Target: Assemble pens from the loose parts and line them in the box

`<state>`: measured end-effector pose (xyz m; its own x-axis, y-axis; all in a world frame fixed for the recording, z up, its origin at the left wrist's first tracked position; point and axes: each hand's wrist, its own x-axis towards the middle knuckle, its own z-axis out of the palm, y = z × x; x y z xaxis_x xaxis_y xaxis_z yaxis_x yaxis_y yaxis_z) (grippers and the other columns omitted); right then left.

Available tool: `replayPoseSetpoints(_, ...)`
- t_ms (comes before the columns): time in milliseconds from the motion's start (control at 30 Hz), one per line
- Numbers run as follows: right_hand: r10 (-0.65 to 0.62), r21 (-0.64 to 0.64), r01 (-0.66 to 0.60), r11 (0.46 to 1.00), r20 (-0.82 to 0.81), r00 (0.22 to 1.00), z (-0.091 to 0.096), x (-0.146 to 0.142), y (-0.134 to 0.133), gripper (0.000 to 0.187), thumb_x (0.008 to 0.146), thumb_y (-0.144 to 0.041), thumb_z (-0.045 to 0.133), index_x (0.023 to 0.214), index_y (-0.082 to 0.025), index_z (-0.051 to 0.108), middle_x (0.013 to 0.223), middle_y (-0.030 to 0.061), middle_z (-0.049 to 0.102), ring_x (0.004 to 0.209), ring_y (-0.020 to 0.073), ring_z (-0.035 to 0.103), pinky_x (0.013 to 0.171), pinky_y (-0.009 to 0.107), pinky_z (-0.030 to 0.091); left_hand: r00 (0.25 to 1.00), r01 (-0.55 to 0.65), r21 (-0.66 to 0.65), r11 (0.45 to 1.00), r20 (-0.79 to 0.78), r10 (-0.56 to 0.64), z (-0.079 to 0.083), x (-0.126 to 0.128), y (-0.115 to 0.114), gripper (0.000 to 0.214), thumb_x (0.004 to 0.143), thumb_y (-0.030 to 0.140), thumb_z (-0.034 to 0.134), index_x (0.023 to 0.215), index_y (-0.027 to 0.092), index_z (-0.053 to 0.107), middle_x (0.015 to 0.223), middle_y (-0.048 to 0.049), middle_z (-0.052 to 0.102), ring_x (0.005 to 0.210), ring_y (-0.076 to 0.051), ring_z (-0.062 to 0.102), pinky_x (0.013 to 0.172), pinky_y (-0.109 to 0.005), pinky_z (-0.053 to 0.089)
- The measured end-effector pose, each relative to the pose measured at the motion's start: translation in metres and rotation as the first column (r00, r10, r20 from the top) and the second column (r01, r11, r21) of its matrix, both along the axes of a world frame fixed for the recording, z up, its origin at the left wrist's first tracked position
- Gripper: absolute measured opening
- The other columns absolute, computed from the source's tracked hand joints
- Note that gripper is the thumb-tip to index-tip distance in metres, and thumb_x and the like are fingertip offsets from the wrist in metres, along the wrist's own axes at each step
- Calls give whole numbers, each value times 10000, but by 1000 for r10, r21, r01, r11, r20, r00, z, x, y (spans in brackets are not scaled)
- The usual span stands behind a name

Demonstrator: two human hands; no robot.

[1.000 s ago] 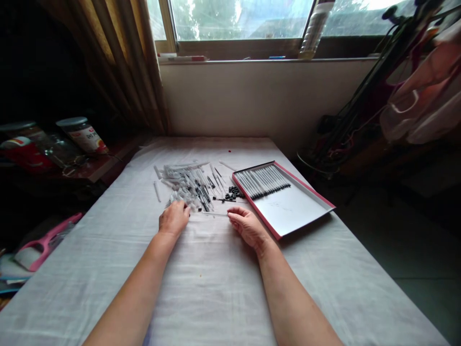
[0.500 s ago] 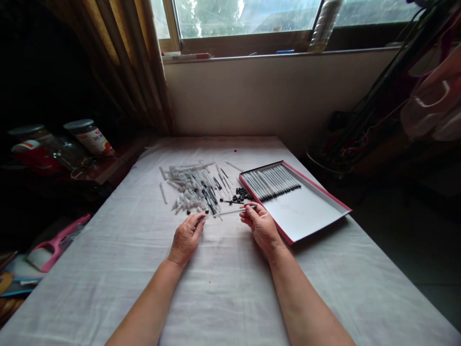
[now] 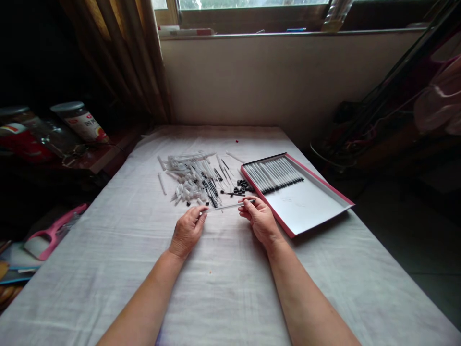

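A slim, translucent white pen (image 3: 227,206) spans the gap between my hands, nearly level above the cloth. My right hand (image 3: 262,218) is closed in a pinch on its dark right end. At the other end, the fingertips of my left hand (image 3: 189,228) are pinched together; whether a cap is between them I cannot make out. Just beyond lies a loose heap of clear pen barrels (image 3: 187,166), with white caps (image 3: 188,191), dark refills (image 3: 210,188) and small black plugs (image 3: 243,185). To the right, a shallow red-edged box lid (image 3: 306,211) holds a row of pens (image 3: 275,174).
A white cloth covers the table (image 3: 223,298). At left stand jars (image 3: 79,122) on a dark side surface, with pink-handled scissors (image 3: 54,233) lower down. A wall (image 3: 237,81) and window sill rise behind the table; a curtain (image 3: 140,62) hangs at left.
The view has tilted down a little, so the table sits higher in the picture. Both hands still hold the pen in nearly the same place, its left end by the left fingertips.
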<state>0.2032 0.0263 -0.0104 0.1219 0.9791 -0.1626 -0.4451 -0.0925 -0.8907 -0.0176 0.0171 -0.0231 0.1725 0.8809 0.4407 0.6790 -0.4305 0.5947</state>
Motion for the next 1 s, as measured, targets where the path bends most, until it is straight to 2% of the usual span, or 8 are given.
replayPoseSetpoints(167,36,-11,-36,999,28,999,1,-5,-2,389,559,-460,844,803,-203,681,787,-1,700,645,111,637,595,234,521,1000,15,5,1000,6,-15,1,2,-2,218,916,278,495,1043,195,651,946,-65,700,857,-177,663,804,-280,521)
replayPoseSetpoints(300,153,-62,-145,987,165,974,5,3,-4,380,569,-459,827,793,-170,725,660,7,680,530,93,574,452,186,407,995,7,-72,997,96,0,1,-1,-1,231,910,305,497,1022,195,667,923,-55,688,767,-156,656,758,-268,522)
replayPoseSetpoints(400,305,-127,-278,952,306,902,10,16,-7,322,598,-412,807,786,-156,758,582,-5,649,428,57,445,392,184,304,980,82,-200,976,195,-42,2,-4,0,254,891,342,518,999,184,685,903,-53,698,660,-135,639,673,-249,523)
replayPoseSetpoints(500,406,-152,-378,913,423,810,12,25,-9,226,612,-360,794,725,-166,771,534,-13,634,456,87,470,426,207,344,969,163,-251,954,225,-106,4,-5,1,238,855,350,563,943,185,709,892,-56,728,783,-171,668,769,-273,529)
replayPoseSetpoints(567,387,-90,-395,914,481,787,10,26,-10,177,636,-355,776,693,-188,770,567,-10,668,523,128,540,477,231,402,968,177,-256,950,221,-121,4,-5,0,221,841,345,581,920,193,721,887,-56,740,839,-186,670,820,-291,524)
replayPoseSetpoints(667,342,-10,-403,915,545,765,6,19,-10,147,679,-356,739,687,-212,770,639,-9,714,623,178,611,573,269,467,965,153,-275,949,250,-84,4,-4,0,224,840,344,583,911,188,728,872,-58,740,757,-172,666,747,-279,539)
replayPoseSetpoints(833,336,11,-442,897,633,697,2,10,-8,180,764,-344,651,721,-219,772,734,4,749,709,203,658,698,308,494,957,161,-244,956,275,-91,3,-7,2,190,828,322,605,858,188,737,851,-64,741,804,-188,678,767,-289,540)
replayPoseSetpoints(1000,311,35,-434,900,647,697,-2,6,-7,192,795,-346,635,760,-222,777,769,10,754,738,207,670,707,306,510,947,171,-258,951,309,-87,3,-8,4,184,837,320,606,864,189,732,854,-60,726,791,-175,670,756,-283,534)
